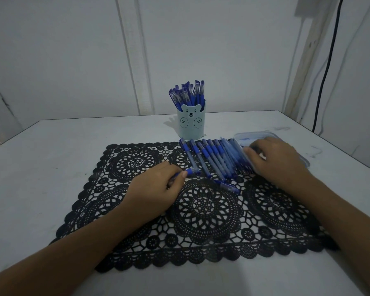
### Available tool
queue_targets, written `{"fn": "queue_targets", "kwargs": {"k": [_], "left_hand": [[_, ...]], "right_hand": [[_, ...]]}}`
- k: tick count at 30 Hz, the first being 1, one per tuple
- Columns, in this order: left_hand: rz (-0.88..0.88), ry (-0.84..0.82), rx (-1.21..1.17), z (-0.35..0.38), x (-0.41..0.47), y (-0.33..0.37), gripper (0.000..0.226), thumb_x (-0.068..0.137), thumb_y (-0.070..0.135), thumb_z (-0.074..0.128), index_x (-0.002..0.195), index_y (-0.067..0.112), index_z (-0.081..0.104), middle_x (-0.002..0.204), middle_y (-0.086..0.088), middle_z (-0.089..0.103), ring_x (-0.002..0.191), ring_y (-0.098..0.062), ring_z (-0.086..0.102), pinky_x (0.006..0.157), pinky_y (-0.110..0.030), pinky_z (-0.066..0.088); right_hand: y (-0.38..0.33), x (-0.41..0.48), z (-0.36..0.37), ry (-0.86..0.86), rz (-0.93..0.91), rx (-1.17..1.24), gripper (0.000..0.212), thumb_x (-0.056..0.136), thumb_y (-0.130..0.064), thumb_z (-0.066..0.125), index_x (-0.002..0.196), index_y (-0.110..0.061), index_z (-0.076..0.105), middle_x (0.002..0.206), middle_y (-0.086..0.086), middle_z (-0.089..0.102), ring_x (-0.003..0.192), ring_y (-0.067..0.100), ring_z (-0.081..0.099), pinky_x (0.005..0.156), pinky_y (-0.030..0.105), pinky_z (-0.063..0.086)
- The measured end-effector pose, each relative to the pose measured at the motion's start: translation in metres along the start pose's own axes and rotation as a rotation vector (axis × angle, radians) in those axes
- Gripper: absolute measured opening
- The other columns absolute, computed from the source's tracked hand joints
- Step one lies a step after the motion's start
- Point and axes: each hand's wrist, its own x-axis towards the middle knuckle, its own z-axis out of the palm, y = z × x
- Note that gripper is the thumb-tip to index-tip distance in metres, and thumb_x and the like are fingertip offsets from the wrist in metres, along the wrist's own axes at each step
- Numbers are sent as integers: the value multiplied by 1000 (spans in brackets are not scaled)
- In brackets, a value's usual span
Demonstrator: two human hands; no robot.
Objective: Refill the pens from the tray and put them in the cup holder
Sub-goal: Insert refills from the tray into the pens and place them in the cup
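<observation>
While the left hand (154, 186) pinches one blue pen (191, 172) low over the black lace mat (205, 210), a row of pens (214, 159) lies just beside it, reaching the clear tray (254, 135). The right hand (276, 159) rests at the tray's near edge; whether it grips anything cannot be told. Behind, the bear cup holder (191, 124) stands on the table (51, 167), full of pens.

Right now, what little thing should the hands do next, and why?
Probably the right hand should pick from the tray, since it rests on the tray's edge while the left hand grips a pen. More pens lie in a row on the mat.
</observation>
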Motion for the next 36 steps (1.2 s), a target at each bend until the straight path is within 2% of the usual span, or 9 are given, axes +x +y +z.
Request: {"fn": "queue_targets", "kwargs": {"k": [5, 10, 13, 18, 20, 23, 26, 29, 36], "left_hand": [[-9, -8, -10, 0, 0, 0, 39, 86, 48, 32, 93, 25, 62, 78, 8, 56, 72, -5, 50, 58, -15, 36], [-5, -4, -11, 1, -1, 0, 38, 85, 48, 32, 92, 25, 62, 77, 8, 56, 72, -5, 51, 59, -16, 38], [7, -4, -3, 1, -1, 0, 38, 85, 48, 33, 91, 24, 62, 76, 8, 55, 72, -5, 51, 58, -17, 37], [9, -2, -8, 1, -1, 0, 44, 85, 52, 31, 91, 23, 63, 75, 8, 55, 70, -5, 50, 54, -15, 35], [15, -1, -8, 1, -1, 0, 45, 85, 54, 29, 91, 24, 62, 75, 8, 55, 70, -5, 50, 54, -14, 35], [19, -11, -18, 1, -1, 0, 37, 86, 48, 34, 92, 25, 62, 75, 10, 54, 72, -4, 50, 55, -12, 33], [42, -13, -20, 0, -1, 0, 38, 86, 49, 32, 92, 26, 61, 74, 11, 53, 79, -5, 49, 56, -12, 36], [44, -17, -36, 0, -1, 0, 33, 87, 45, 35, 92, 26, 61, 74, 10, 53, 79, -6, 49, 55, -12, 34], [95, -15, -63, 0, 1, -1, 44, 84, 51, 28, 92, 23, 62, 72, 11, 52, 77, -7, 49, 58, -12, 36]], "right_hand": [[26, 9, -8, -208, 268, -178, 25, 89, -32, 51, 93, -13, 67, 96, 13, 64, 91, 31, 57, 80, 39, 47], [32, 12, -6, -333, 362, -146, 19, 80, -33, 63, 78, -16, 72, 79, 8, 61, 72, 23, 54, 63, 28, 42], [30, 15, -6, -355, 390, -149, 15, 80, -27, 65, 78, -14, 71, 83, 9, 63, 73, 23, 53, 63, 28, 41], [29, 15, -3, -262, 402, -134, 21, 87, -15, 52, 98, -3, 66, 99, 17, 64, 90, 32, 58, 68, 30, 40], [24, 16, -8, -133, 368, -9, 23, 92, -17, 49, 101, 0, 61, 100, 16, 63, 94, 31, 56, 73, 30, 38], [1, 14, -21, -3, 334, 323, 13, 92, -19, 50, 98, -9, 55, 89, 6, 61, 80, 20, 54, 71, 27, 38], [-33, 1, -30, -92, 316, 823, 3, 91, -12, 53, 94, -13, 53, 78, 4, 65, 64, 14, 61, 64, 24, 51], [-56, -14, -32, -254, 288, 1235, 12, 88, -1, 52, 93, -10, 59, 70, 3, 66, 66, 12, 65, 67, 24, 56], [-74, -26, -23, -365, 355, 1456, 10, 90, 0, 48, 87, -6, 55, 81, 9, 71, 81, 21, 70, 74, 28, 57]]}}
